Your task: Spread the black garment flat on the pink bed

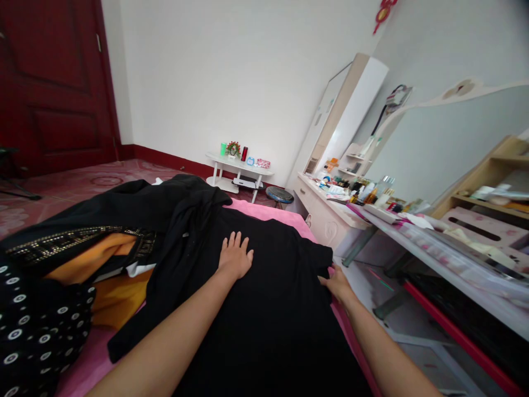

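A black garment (268,325) lies spread out on a pink cover (264,212), with what looks like a short sleeve (320,255) at its right edge. My left hand (236,258) rests flat on the upper middle of the cloth, fingers spread. At the right edge, just below the sleeve, my right hand (339,285) touches the fabric with its thumb apart from the fingers; the fingertips are partly hidden. Left of the garment is a heap of clothes: a black piece with gold trim (74,238), an orange-yellow cloth (119,298) and a black cloth with white circles (45,325).
Along the right stand a white dressing table (326,207) crowded with bottles and a glass-topped desk (446,275) with boxes. A round stool (279,194) and a low white stand (239,162) are beyond the bed's far end. A dark red door (53,82) is at left.
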Demonstrator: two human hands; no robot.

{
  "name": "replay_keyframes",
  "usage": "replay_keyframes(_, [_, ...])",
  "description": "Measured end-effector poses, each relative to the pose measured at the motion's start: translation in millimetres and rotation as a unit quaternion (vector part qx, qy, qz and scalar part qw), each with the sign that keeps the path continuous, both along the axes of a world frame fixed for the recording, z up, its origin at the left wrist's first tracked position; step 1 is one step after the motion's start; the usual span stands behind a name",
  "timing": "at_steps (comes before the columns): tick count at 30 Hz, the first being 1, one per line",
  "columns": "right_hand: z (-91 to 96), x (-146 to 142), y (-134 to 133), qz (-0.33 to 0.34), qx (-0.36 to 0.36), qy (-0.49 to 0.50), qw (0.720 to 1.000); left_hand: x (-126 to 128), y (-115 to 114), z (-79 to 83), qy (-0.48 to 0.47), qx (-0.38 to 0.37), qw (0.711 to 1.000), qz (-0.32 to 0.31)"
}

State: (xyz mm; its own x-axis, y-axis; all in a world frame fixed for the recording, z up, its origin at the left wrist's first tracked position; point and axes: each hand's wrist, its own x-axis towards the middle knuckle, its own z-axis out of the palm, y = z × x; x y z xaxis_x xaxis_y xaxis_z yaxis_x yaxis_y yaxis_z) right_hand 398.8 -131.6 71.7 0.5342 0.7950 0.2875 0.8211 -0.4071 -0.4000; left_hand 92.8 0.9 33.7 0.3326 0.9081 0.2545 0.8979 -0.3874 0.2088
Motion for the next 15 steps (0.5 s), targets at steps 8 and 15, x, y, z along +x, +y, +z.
replay_keyframes(8, [81.4,45,-21,-0.153,-0.009,-0.142,0.978,-1,-3,4.9,0.000,-0.010,1.000,-0.002])
replay_keyframes(15, [121.7,-21,-45,0.112,-0.167,-0.319,0.926,-1,-5,5.2,-0.006,-0.001,1.000,-0.006])
